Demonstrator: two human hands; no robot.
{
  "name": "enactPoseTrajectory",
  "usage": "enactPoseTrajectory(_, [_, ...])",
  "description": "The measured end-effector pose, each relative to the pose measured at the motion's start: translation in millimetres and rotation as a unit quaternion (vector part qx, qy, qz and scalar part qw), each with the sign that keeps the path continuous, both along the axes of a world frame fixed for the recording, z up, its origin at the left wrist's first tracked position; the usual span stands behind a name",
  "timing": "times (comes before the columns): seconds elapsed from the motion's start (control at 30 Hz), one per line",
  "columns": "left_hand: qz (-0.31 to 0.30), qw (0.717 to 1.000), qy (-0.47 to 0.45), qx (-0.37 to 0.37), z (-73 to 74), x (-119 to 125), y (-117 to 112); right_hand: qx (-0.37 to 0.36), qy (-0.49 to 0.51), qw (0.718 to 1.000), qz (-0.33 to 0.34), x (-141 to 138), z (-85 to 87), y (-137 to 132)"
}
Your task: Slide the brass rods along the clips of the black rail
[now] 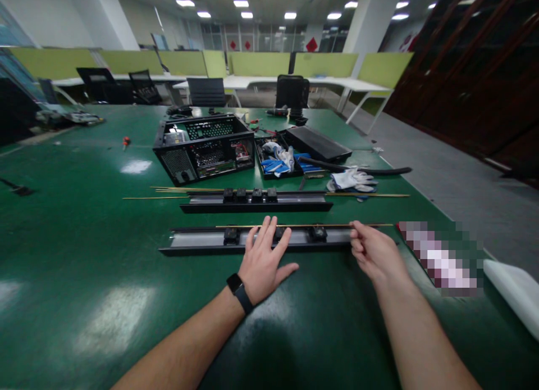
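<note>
My right hand (pixel 373 249) pinches a thin brass-coloured rod (pixel 295 226) close to its right end. The rod lies lengthwise along the far edge of a long black channel (pixel 206 250) with a pale inner face. Black blocks (pixel 231 235) sit at intervals in this channel. Fingers spread, my left hand (pixel 265 261) reaches over the channel's middle and partly hides one block; whether it presses on it I cannot tell. Just beyond lies a second black channel (pixel 256 207) with several black blocks (pixel 257 195) and more thin brass rods (pixel 370 195) around it.
Farther back on the green table (pixel 84 221) stands an opened black computer case (pixel 206 148). Right of it are a tray with blue-and-white gloves (pixel 278 158), a black panel (pixel 318 143), a black tube (pixel 379 170) and white gloves (pixel 351 179). A pixelated patch covers something at right.
</note>
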State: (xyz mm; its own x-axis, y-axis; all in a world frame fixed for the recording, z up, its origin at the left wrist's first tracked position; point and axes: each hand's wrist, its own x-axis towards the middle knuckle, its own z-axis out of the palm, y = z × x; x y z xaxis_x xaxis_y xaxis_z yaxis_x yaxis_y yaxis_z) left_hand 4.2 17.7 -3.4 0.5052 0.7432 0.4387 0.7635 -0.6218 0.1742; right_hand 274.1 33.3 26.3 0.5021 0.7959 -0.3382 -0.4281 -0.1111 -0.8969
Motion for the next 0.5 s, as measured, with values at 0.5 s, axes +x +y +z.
enactPoseTrajectory(0.5, [0.000, 1.000, -0.001, 0.002, -0.2, -0.8, -0.5, -0.004, -0.004, 1.000, -0.029, 5.0, 0.8, -0.5])
